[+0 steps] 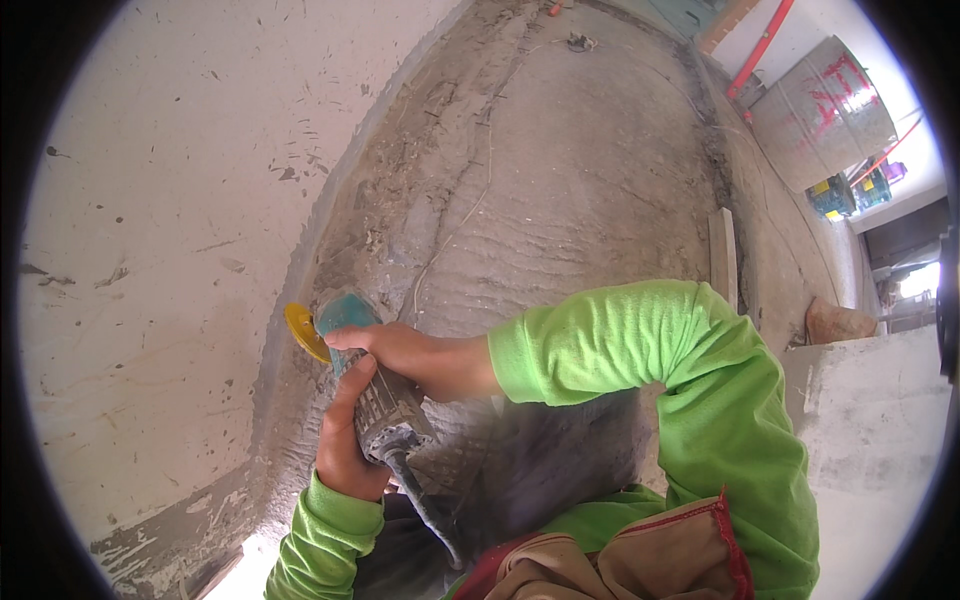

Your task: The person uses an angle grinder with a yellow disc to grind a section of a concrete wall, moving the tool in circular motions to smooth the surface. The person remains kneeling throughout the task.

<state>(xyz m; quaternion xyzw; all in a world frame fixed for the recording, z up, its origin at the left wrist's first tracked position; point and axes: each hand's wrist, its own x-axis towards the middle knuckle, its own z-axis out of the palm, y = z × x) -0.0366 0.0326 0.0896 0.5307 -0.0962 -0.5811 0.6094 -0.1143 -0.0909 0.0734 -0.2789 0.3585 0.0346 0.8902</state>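
Both my hands are wrapped round an angle grinder (pixel 388 408) with a blue-green head and a dark, dusty body. My left hand (pixel 347 440) grips the body from the left, low down near the cord end. Higher up, my right hand (pixel 415 358) closes over the body just behind the head, its thumb across the top. A yellow disc (pixel 306 333) sits on the head's left side, close to the foot of the white wall (pixel 180 270). Whether the disc touches the wall I cannot tell. From the rear of the grinder a dark cord (pixel 425 505) runs down towards me.
Rough grey concrete floor (pixel 600 170) stretches ahead, with a thin wire (pixel 478 200) lying along it. At the far right stand a large pale drum (pixel 825 115) with red marks and several small containers (pixel 850 195). A pale block (pixel 880 410) is at my right.
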